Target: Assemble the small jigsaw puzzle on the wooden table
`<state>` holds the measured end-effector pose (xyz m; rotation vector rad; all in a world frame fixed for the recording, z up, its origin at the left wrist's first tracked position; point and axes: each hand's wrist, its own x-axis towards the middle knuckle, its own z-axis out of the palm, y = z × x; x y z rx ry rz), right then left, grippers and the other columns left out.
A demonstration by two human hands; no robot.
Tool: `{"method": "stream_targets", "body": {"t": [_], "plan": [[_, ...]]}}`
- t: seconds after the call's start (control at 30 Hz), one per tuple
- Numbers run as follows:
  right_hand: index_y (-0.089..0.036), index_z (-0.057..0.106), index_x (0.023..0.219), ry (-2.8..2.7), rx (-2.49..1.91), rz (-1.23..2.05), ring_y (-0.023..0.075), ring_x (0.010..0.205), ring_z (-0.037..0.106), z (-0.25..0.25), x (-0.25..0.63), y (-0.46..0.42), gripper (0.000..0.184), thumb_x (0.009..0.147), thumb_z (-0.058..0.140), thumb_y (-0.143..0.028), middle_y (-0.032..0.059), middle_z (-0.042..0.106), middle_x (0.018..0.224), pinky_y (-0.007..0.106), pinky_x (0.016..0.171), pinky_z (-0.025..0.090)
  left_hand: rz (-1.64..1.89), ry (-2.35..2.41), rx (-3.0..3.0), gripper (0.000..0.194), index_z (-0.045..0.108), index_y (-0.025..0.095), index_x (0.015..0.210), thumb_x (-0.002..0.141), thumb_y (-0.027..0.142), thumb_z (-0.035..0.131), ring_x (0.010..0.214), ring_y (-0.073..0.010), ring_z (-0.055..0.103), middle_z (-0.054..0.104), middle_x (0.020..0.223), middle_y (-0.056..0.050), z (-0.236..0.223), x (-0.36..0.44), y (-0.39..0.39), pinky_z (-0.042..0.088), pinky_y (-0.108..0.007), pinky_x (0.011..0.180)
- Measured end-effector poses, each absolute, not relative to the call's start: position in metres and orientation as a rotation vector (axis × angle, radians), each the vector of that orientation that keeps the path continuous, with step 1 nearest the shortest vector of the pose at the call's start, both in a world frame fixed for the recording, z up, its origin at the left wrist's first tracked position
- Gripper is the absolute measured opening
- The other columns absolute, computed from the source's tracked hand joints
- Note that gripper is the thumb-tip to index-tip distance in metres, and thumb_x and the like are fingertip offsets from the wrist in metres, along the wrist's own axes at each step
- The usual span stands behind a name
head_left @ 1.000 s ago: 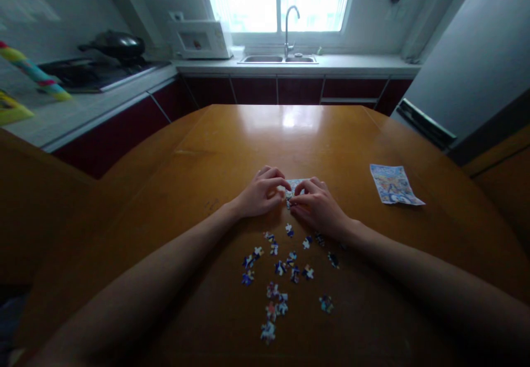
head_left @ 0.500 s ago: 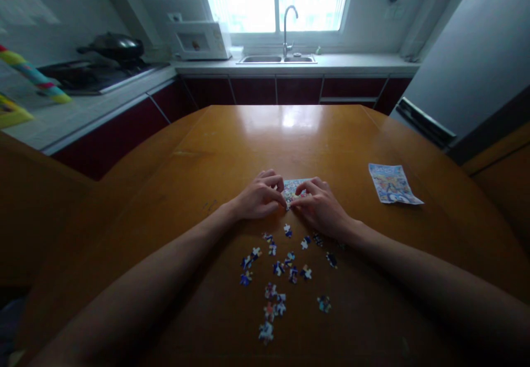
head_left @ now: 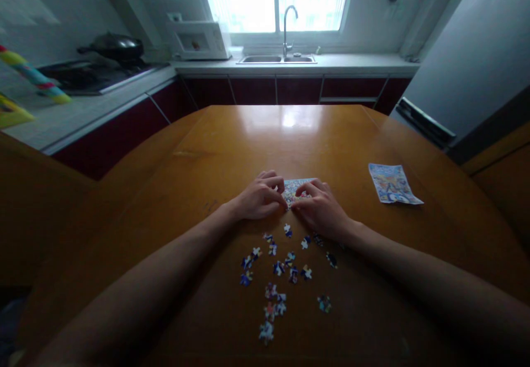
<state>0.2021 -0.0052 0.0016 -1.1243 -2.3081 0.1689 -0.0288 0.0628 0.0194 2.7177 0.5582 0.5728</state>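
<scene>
A partly joined jigsaw puzzle (head_left: 296,185) lies flat on the wooden table, its sides partly covered by my hands. My left hand (head_left: 261,195) is at its left side, fingers curled, with thumb and forefinger closed at the near edge. From the right, my right hand (head_left: 319,207) bends its fingers over the puzzle and brings its fingertips to the same spot. A small puzzle piece (head_left: 289,206) shows between the two sets of fingertips. Closer to me lie several loose puzzle pieces (head_left: 279,268), among them a blue and white piece (head_left: 287,230) just below my hands.
A creased printed sheet (head_left: 394,184) lies to the right on the wooden table (head_left: 199,163). Beyond the table are a sink (head_left: 260,59) with a tap, a white microwave (head_left: 201,41) and a stove with a dark pan (head_left: 118,47). A fridge (head_left: 467,52) stands at right.
My right fingertips have shifted very slightly to the right, and a little more of the puzzle shows between my hands. The loose pieces and the sheet stay where they were.
</scene>
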Motion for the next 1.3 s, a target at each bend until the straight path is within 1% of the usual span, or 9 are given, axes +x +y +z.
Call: {"method": "stream_targets", "body": {"t": [0.17, 0.33, 0.5, 0.63, 0.73, 0.8, 0.97, 1.2, 1.3], "plan": [[-0.031, 0.078, 0.089, -2.279, -1.132, 0.183, 0.0261, 0.102, 0.050, 0.0026, 0.2019, -0.0045, 0.016, 0.092, 0.063, -0.026, 0.0053, 0.068, 0.104, 0.042, 0.086, 0.039, 0.603, 0.558, 2.714, 0.024, 0.080, 0.030, 0.087, 0.086, 0.022, 0.057, 0.087, -0.0208, 0.049, 0.059, 0.087, -0.004, 0.0195, -0.0280, 0.0608, 0.038, -0.038, 0.086], [-0.026, 0.078, 0.089, -2.062, -1.209, 0.144, 0.0255, 0.100, 0.052, 0.0031, 0.2080, 0.0009, 0.020, 0.087, 0.062, -0.013, 0.0066, 0.067, 0.101, 0.042, 0.088, 0.041, 0.764, 0.608, 2.673, 0.028, 0.078, 0.026, 0.081, 0.085, 0.020, 0.051, 0.086, -0.0210, 0.049, 0.056, 0.084, -0.005, 0.0210, -0.0273, 0.0583, 0.041, -0.038, 0.084], [-0.027, 0.077, 0.084, -2.067, -1.206, 0.162, 0.0264, 0.100, 0.052, 0.0017, 0.2111, 0.0021, 0.023, 0.083, 0.063, -0.011, 0.0064, 0.067, 0.101, 0.044, 0.087, 0.041, 0.671, 0.570, 2.734, 0.025, 0.077, 0.028, 0.083, 0.085, 0.022, 0.053, 0.088, -0.0217, 0.049, 0.059, 0.087, -0.005, 0.0213, -0.0271, 0.0585, 0.040, -0.039, 0.085], [-0.028, 0.078, 0.084, -2.141, -1.181, 0.188, 0.0263, 0.104, 0.051, 0.0026, 0.2079, -0.0017, 0.018, 0.085, 0.065, -0.015, 0.0062, 0.066, 0.106, 0.044, 0.089, 0.041, 0.618, 0.558, 2.767, 0.023, 0.078, 0.029, 0.085, 0.084, 0.021, 0.056, 0.090, -0.0220, 0.050, 0.060, 0.090, -0.004, 0.0194, -0.0271, 0.0595, 0.039, -0.039, 0.086], [-0.030, 0.078, 0.085, -2.217, -1.140, 0.208, 0.0264, 0.105, 0.050, 0.0030, 0.2050, -0.0033, 0.014, 0.088, 0.067, -0.022, 0.0060, 0.065, 0.108, 0.044, 0.088, 0.040, 0.610, 0.547, 2.780, 0.023, 0.078, 0.030, 0.086, 0.087, 0.022, 0.056, 0.090, -0.0219, 0.050, 0.060, 0.089, -0.004, 0.0182, -0.0267, 0.0602, 0.039, -0.039, 0.085], [-0.030, 0.078, 0.085, -2.268, -1.118, 0.200, 0.0268, 0.107, 0.049, 0.0028, 0.2037, -0.0032, 0.014, 0.089, 0.067, -0.023, 0.0059, 0.065, 0.109, 0.044, 0.089, 0.040, 0.598, 0.553, 2.789, 0.022, 0.079, 0.030, 0.086, 0.088, 0.024, 0.057, 0.090, -0.0220, 0.050, 0.060, 0.090, -0.005, 0.0180, -0.0263, 0.0605, 0.039, -0.039, 0.086], [-0.030, 0.077, 0.088, -2.328, -1.120, 0.198, 0.0272, 0.110, 0.047, 0.0032, 0.2029, -0.0022, 0.018, 0.091, 0.063, -0.020, 0.0060, 0.064, 0.112, 0.045, 0.090, 0.038, 0.573, 0.567, 2.782, 0.021, 0.079, 0.029, 0.085, 0.090, 0.026, 0.059, 0.094, -0.0226, 0.050, 0.060, 0.091, -0.005, 0.0193, -0.0253, 0.0602, 0.039, -0.039, 0.089], [-0.028, 0.076, 0.089, -2.245, -1.142, 0.225, 0.0266, 0.109, 0.048, 0.0040, 0.2024, -0.0018, 0.015, 0.089, 0.065, -0.017, 0.0059, 0.065, 0.112, 0.044, 0.091, 0.039, 0.597, 0.559, 2.777, 0.024, 0.078, 0.028, 0.086, 0.087, 0.020, 0.056, 0.091, -0.0221, 0.050, 0.060, 0.090, -0.005, 0.0199, -0.0254, 0.0586, 0.040, -0.039, 0.086], [-0.025, 0.076, 0.090, -2.131, -1.194, 0.172, 0.0259, 0.108, 0.050, 0.0034, 0.2040, -0.0001, 0.020, 0.086, 0.064, -0.010, 0.0069, 0.065, 0.110, 0.043, 0.092, 0.039, 0.598, 0.546, 2.778, 0.024, 0.078, 0.029, 0.088, 0.085, 0.019, 0.056, 0.092, -0.0225, 0.050, 0.059, 0.092, -0.005, 0.0188, -0.0265, 0.0586, 0.041, -0.039, 0.087]]}}
